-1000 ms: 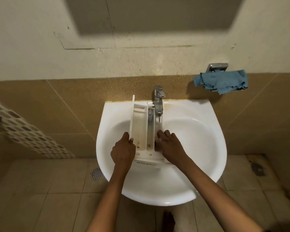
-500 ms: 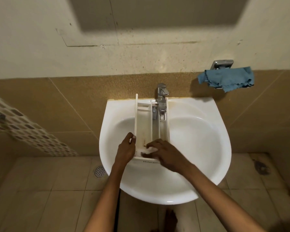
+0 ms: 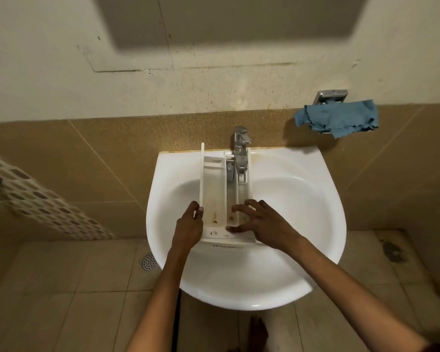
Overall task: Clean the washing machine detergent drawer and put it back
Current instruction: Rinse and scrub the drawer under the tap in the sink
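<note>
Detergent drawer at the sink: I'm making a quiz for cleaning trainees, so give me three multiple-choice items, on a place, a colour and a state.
1. Where is the detergent drawer? A on the floor; B in the sink, its far end by the tap; C on a shelf.
2. The cloth on the wall holder is: A red; B white; C blue.
3. The drawer's compartments are: A brown-stained; B spotless; C full of foam.
Answers: B, it lies across the sink; C, plainly blue; A, brown marks show beside the left hand.
</note>
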Motion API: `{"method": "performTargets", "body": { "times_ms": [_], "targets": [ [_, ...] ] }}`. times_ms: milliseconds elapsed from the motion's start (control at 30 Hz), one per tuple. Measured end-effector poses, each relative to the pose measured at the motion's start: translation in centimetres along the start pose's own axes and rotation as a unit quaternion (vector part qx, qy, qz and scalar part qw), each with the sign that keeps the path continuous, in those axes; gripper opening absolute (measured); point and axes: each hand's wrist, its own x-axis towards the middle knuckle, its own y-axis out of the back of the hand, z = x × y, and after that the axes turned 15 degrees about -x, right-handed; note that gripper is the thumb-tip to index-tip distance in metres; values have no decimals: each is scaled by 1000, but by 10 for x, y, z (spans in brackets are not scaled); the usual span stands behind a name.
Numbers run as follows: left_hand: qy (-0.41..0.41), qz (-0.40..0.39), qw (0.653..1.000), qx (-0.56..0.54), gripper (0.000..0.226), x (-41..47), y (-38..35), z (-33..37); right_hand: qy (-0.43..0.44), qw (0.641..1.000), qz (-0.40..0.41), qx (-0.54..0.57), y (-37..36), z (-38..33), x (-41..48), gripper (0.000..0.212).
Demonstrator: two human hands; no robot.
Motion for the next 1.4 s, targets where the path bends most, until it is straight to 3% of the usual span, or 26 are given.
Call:
{"method": "performTargets", "body": {
  "times_ms": [167,367,500,633,700,800,900,1033,1100,1200,1233,1300,1400],
  "targets": [
    [11,4,1000,1,30,0,-1,1,-57,995,19,79,2,-24,17,58],
    [29,-1,1000,-2,32,0,1,2,-23,995,-21,94,4,-29,16,60],
    [22,-7,1000,3,29,-5,2,7,-92,982,-92,136,8,10,-16,54],
    [26,-12,1000,14,26,-8,-1,16,-168,943,-142,248,18,13,-36,51],
    [25,-13,999,24,22,-9,-1,24,-165,934,-136,287,28,1,-33,37],
    [28,-25,998,46,23,-9,7,38,-150,935,-95,307,39,-13,-28,46],
    [42,-43,997,49,24,-7,17,50,-157,930,-47,330,49,-18,-21,40],
    [74,-62,994,45,27,-10,25,69,-189,903,-76,378,62,-15,-14,34],
    [110,-74,991,31,27,-14,27,81,-210,889,-95,396,73,-10,-13,34],
    [171,-86,980,-50,9,-22,38,99,-235,869,-125,417,100,1,-11,26],
    [181,-86,976,-86,17,-25,42,104,-237,862,-128,428,110,5,-9,19],
    [155,-80,975,-140,30,-35,49,112,-242,841,-116,470,130,15,-4,3],
    [90,-78,970,-211,32,-46,54,125,-247,821,-96,506,154,26,5,16]
  ]
}}
